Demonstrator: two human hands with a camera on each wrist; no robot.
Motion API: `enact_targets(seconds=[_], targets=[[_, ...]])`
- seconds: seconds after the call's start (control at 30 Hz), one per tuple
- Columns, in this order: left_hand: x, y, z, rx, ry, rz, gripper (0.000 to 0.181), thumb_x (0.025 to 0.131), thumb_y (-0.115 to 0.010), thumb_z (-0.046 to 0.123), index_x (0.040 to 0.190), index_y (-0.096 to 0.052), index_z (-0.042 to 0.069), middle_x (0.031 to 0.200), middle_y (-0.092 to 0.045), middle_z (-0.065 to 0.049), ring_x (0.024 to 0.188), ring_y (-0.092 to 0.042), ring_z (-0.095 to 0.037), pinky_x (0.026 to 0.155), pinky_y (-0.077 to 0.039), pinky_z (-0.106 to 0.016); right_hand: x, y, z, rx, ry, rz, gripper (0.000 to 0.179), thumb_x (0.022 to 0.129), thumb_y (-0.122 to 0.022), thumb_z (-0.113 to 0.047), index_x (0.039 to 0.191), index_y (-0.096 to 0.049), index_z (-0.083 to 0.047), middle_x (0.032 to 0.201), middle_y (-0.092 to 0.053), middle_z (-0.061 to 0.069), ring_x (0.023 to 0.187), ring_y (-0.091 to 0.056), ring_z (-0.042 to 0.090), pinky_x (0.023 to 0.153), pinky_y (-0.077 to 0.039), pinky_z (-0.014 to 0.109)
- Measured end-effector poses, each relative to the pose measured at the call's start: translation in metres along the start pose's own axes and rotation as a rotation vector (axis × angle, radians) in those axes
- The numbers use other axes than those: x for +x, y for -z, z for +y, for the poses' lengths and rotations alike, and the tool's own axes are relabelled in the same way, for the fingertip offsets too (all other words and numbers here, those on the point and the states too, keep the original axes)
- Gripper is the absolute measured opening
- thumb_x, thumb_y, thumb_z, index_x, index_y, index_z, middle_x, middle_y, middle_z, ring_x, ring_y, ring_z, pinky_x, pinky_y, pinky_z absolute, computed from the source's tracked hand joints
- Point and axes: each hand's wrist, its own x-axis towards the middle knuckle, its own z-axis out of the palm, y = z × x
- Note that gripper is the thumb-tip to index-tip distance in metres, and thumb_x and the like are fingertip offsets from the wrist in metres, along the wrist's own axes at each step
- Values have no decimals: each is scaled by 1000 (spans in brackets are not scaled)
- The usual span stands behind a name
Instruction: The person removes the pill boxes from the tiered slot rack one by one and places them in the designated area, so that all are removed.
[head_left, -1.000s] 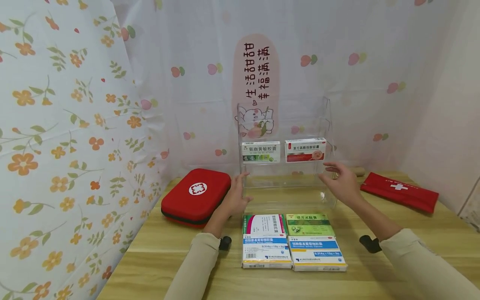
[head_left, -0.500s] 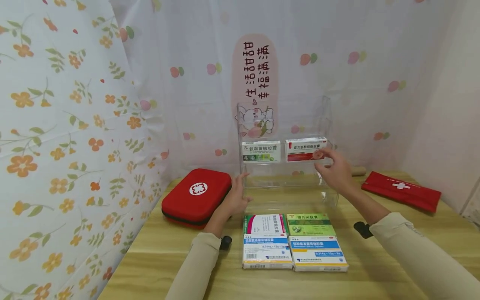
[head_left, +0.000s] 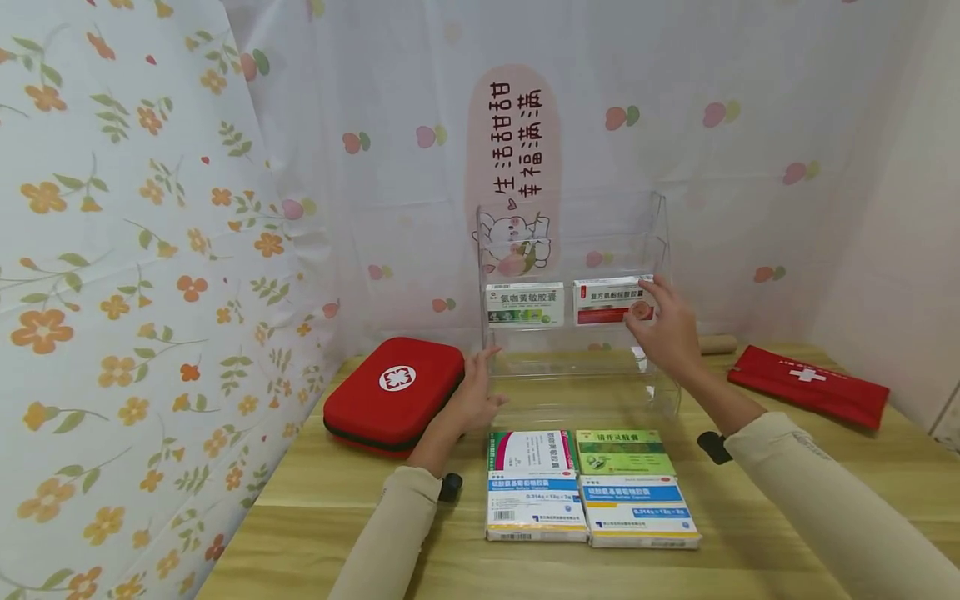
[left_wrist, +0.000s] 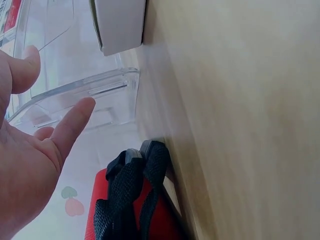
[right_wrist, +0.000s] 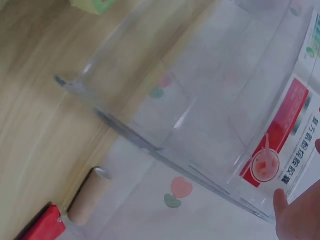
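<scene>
A clear plastic display rack [head_left: 570, 358] stands on the table, with two medicine boxes side by side on one tier. The left one is a white and green medicine box [head_left: 525, 305]. On its right is a white and red medicine box [head_left: 600, 302], whose right end my right hand [head_left: 670, 333] pinches, index finger at the top and thumb lower on the front. In the right wrist view a fingertip [right_wrist: 280, 200] lies at that box's corner. My left hand [head_left: 472, 392] is beside the rack's left side, fingers spread, holding nothing.
Several medicine boxes lie flat before the rack, including a green box [head_left: 625, 452] and a blue and white box [head_left: 640, 510]. A red first-aid case [head_left: 393, 392] sits left, a red pouch [head_left: 810, 385] right. A cardboard-coloured roll [head_left: 717, 344] lies behind the right hand.
My right hand has moved up and left from beside the rack to the right end of the white and red medicine box. The left hand stays in place.
</scene>
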Motion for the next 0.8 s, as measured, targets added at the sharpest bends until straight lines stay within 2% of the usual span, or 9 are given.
enact_targets(seconds=[0.1, 0.27, 0.4, 0.6, 0.8], targets=[[1, 1, 0, 3, 0, 0, 84, 91, -67, 2, 151, -15, 29, 148, -24, -20, 118, -54, -43, 92, -52, -47, 7, 1, -2, -17, -4, -3, 55, 86, -72, -10, 135, -53, 6, 148, -39, 31, 136, -36, 51, 106, -32, 66], [1, -1, -1, 0, -13, -2, 84, 91, -66, 1, 151, -15, 28, 149, -23, -20, 120, -52, -43, 94, -51, -47, 15, 2, -3, -23, -43, -57, 56, 87, -74, -10, 136, -52, 5, 149, -36, 32, 137, -33, 51, 107, -30, 66], [0, -2, 0, 2, -9, -6, 84, 91, -66, 1, 151, -15, 29, 147, -24, -20, 115, -55, -42, 89, -54, -44, 17, 3, 1, -35, -60, -85, 57, 87, -73, -10, 137, -52, 5, 150, -35, 32, 137, -33, 52, 106, -32, 66], [0, -2, 1, 3, -7, -7, 84, 91, -67, 1, 152, -15, 26, 146, -26, -20, 118, -54, -42, 92, -53, -46, 19, 1, 7, -35, -12, -77, 48, 86, -68, -1, 133, -57, 6, 147, -37, 33, 134, -34, 55, 105, -34, 66], [-2, -2, 1, 7, 8, -3, 84, 91, -67, 4, 152, -14, 28, 144, -28, -20, 107, -59, -40, 85, -55, -44, 21, -1, 9, -66, 10, -142, 52, 86, -69, -2, 136, -53, 5, 144, -37, 33, 130, -34, 56, 104, -30, 67]])
